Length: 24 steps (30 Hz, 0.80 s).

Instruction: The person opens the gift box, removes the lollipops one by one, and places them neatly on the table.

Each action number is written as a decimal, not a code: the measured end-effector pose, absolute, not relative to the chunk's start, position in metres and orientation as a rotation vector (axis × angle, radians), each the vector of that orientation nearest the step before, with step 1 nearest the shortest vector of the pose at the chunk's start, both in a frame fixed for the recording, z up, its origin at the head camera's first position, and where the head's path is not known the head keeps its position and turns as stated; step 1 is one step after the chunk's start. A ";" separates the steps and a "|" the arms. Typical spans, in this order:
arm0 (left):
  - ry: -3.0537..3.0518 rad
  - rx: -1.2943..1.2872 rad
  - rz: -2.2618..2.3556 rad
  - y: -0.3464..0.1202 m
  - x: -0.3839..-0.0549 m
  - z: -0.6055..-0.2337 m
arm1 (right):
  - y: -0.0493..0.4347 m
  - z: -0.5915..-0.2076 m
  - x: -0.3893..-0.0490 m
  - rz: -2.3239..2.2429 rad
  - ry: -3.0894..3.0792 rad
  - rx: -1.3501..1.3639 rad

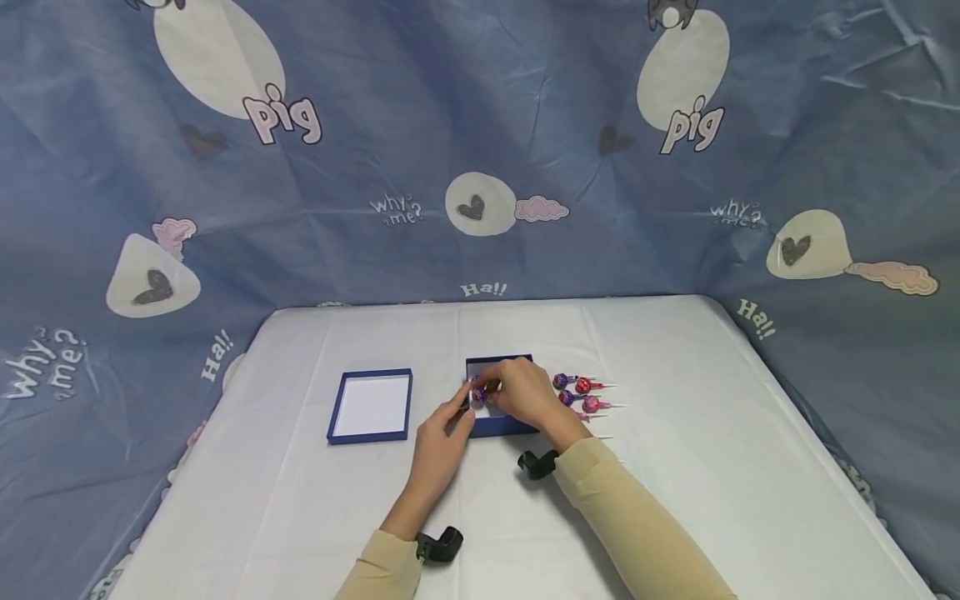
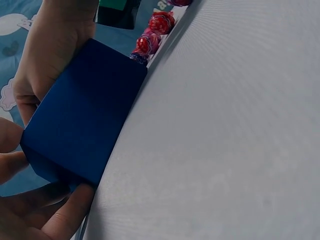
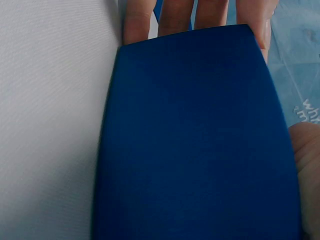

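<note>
A blue open box [image 1: 502, 427] with a pale inside stands in the middle of the white table. My right hand [image 1: 521, 392] reaches down into it from the right, its curled fingertips pinching at a purple-wrapped lollipop [image 1: 478, 395] near the left wall; the stick is hidden. On the left side, my left hand [image 1: 438, 450] rests against the box with its fingers reaching forward along the wall. The left wrist view shows fingertips [image 2: 75, 210] touching the blue box wall [image 2: 85, 110]. From the right wrist view, fingers [image 3: 175, 17] of the left hand show beyond the box [image 3: 195, 135].
Several wrapped lollipops, among them a red one [image 1: 584, 385] and a pink one [image 1: 592, 404], lie right of the box, sticks pointing right. A blue-rimmed box lid [image 1: 330, 417], white inside, lies to the left. Behind the white table [image 1: 300, 517] hangs a blue printed cloth [image 1: 360, 250].
</note>
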State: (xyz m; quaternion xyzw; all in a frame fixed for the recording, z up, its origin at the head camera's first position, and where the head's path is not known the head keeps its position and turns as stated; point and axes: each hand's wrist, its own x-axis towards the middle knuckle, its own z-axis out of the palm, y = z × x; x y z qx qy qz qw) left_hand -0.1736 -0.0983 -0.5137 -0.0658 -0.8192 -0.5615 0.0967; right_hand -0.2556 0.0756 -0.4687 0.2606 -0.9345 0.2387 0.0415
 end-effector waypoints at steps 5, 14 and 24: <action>-2.428 -0.196 -1.649 -0.097 -0.173 -0.514 | 0.076 -0.463 -0.254 0.729 -2.828 0.812; -2.421 -0.188 -1.637 -0.098 -0.172 -0.515 | 0.080 -0.446 -0.247 0.716 -2.829 0.759; -2.420 -0.190 -1.633 -0.097 -0.174 -0.512 | 0.091 -0.427 -0.238 0.711 -2.789 0.708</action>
